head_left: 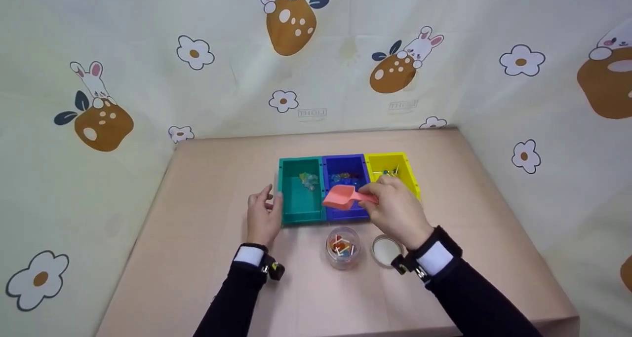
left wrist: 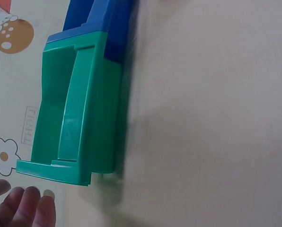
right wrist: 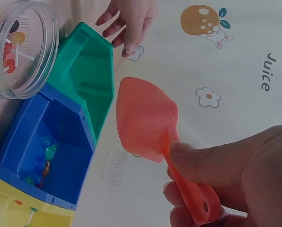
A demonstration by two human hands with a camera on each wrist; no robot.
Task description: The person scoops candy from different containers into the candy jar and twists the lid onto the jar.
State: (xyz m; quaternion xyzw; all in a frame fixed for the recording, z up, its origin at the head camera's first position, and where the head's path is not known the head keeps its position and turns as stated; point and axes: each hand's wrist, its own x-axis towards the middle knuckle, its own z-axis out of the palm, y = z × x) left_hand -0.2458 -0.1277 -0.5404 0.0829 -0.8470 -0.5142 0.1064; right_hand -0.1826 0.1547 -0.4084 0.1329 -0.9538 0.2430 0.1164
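Note:
My right hand (head_left: 397, 211) pinches the handle of a small pink scoop (head_left: 339, 197) between thumb and fingers, above the blue bin (head_left: 345, 156). Nothing shows in the scoop's bowl. My left hand (head_left: 264, 216) is beside the left wall of the green bin (head_left: 300, 211), its fingers loosely bent and holding nothing. In the left wrist view its fingertips (left wrist: 42, 213) appear just off the bin's end. Clear and pale beads (head_left: 309, 180) lie in the green bin, coloured ones (right wrist: 48, 151) in the blue. The yellow bin (head_left: 409, 171) holds small pieces with sticks, partly hidden by my right hand.
In front of the joined bins stands a clear round jar (head_left: 343, 260) with small coloured pieces on white sticks. A round lid (head_left: 386, 251) lies to its right, near my right wrist. Patterned cloth walls (head_left: 340, 80) enclose the table (head_left: 212, 179) at the back and sides.

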